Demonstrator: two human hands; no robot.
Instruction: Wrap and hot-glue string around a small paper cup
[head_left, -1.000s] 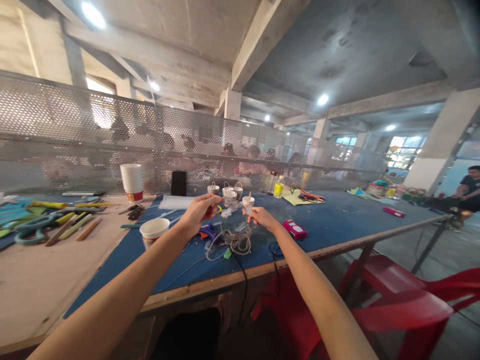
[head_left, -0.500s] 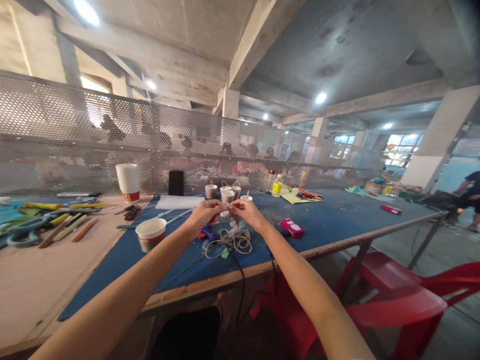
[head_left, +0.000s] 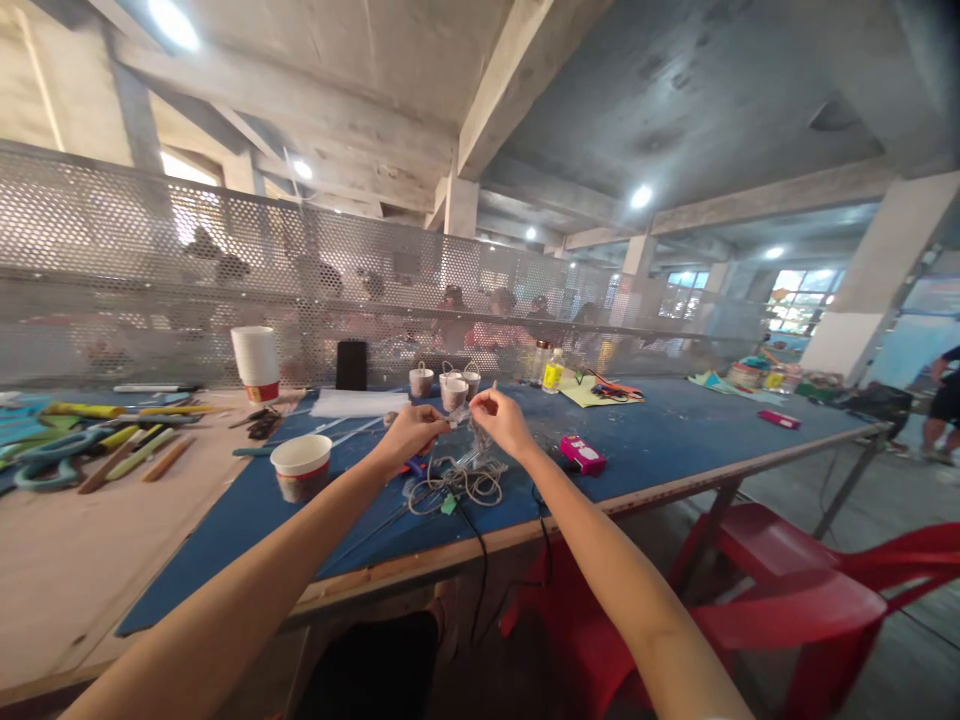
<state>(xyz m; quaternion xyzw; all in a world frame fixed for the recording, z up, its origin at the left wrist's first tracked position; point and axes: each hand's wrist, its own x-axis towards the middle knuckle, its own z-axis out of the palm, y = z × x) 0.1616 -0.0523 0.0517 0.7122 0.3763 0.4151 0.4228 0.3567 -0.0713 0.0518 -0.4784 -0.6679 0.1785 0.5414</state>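
My left hand is closed in a pinch over the table, with a small translucent piece at its fingertips. My right hand is pinched too, just right of that piece; what its fingertips hold is too small to make out. Below both hands lies a loose coil of grey cord with a bit of green on it. A blue-handled tool is partly hidden behind my left hand. Just beyond my hands stand several small grey cups, some with thin loops on top.
A paper cup stands by my left forearm, a stack of cups farther back. Scissors and sticks lie left. A pink box and yellow bottle are right. Red chairs stand beside the table; a perforated screen runs behind.
My hands have moved slightly apart, the right one going right and tipping upward. The translucent piece now shows between them, by my left fingertips.
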